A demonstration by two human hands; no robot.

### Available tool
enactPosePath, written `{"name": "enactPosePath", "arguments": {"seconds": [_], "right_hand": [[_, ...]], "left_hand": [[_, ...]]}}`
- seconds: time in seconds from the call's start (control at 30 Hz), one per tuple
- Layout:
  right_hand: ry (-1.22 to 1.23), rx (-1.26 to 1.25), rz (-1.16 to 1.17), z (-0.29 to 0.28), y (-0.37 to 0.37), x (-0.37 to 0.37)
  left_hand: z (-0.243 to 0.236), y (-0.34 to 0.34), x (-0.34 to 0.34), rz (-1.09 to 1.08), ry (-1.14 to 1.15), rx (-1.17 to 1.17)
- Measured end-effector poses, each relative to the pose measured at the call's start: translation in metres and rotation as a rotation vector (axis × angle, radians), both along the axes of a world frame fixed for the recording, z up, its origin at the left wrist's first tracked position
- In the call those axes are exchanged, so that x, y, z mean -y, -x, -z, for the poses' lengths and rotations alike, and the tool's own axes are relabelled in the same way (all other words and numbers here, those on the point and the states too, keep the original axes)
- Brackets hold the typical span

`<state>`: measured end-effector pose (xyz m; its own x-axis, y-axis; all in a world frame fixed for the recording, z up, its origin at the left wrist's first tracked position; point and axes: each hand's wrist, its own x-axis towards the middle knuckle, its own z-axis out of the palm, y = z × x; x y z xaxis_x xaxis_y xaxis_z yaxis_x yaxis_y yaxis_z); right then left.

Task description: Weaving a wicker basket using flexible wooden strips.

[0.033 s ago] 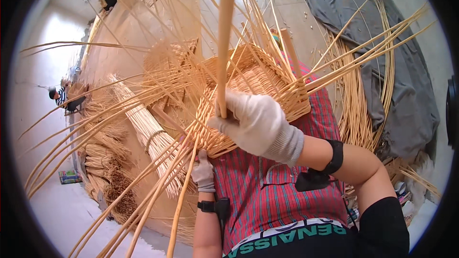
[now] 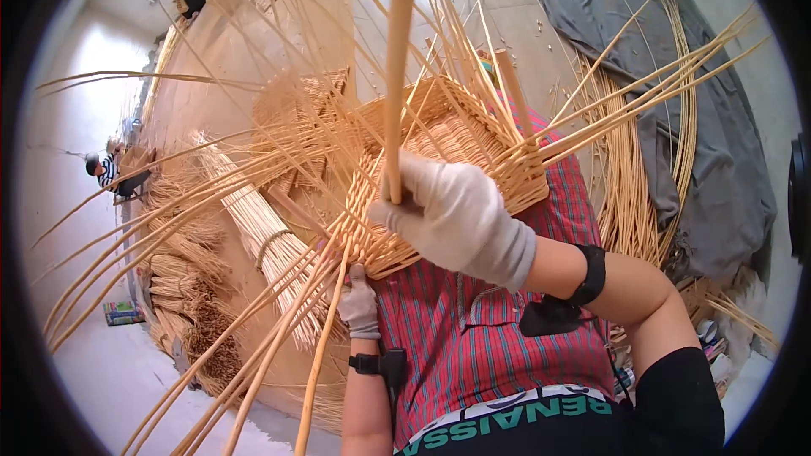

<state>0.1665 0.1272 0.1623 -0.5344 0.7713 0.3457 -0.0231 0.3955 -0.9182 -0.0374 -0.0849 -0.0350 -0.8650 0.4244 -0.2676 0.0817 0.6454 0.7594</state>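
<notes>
Edges 1st: the woven basket (image 2: 460, 139) sits over a red plaid apron (image 2: 473, 363), its walls bristling w/ uncut rods. Long loose rods (image 2: 215, 177) fan out way past the basket's left side, and more stalks (image 2: 650, 97) poke off its right corner, so sideways room's tight. Bare-ish floor (image 2: 541, 59) w/ small scraps shows past the basket's far side. Left of the basket there's a tied bundle (image 2: 262, 211) of pale sticks, w/ another woven piece (image 2: 317, 93) closer in; right of it, a dark grey cloth (image 2: 714, 169) next to a heap of peeled rods (image 2: 621, 177).

Hands, both gloved: right hand (image 2: 460, 215) is over the basket's near side, thumb + fingers pinching a thick upright rod (image 2: 397, 67). Left hand (image 2: 359, 308) is at the basket's near-left corner, thumb up against it; fingers are partly hidden, so can't tell if it's gripping anything tbh.

Hard to see: right hand covers part of the basket's near wall, the upright rod's top is cut off, and rod tips above the basket go blurry. Can't make out the rod's lower end either.
</notes>
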Motion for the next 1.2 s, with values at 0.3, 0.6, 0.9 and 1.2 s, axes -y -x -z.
{"name": "enactPosePath", "arguments": {"seconds": [0.3, 0.6, 0.9, 1.2], "right_hand": [[0.693, -0.366, 0.147, 0.114, -0.062, 0.009], [0.662, -0.286, 0.087, 0.125, -0.076, 0.003], [0.308, -0.215, 0.03, 0.112, -0.062, 0.023], [0.551, 0.071, 0.005, 0.098, -0.044, -0.047]], "left_hand": [[-0.01, -0.004, -0.009, 0.042, -0.342, -0.094], [-0.082, -0.064, -0.026, 0.059, -0.421, 0.071], [-0.077, -0.026, -0.083, 0.38, 0.118, 0.445], [-0.07, -0.038, -0.072, 0.391, -0.197, 0.407]]}}
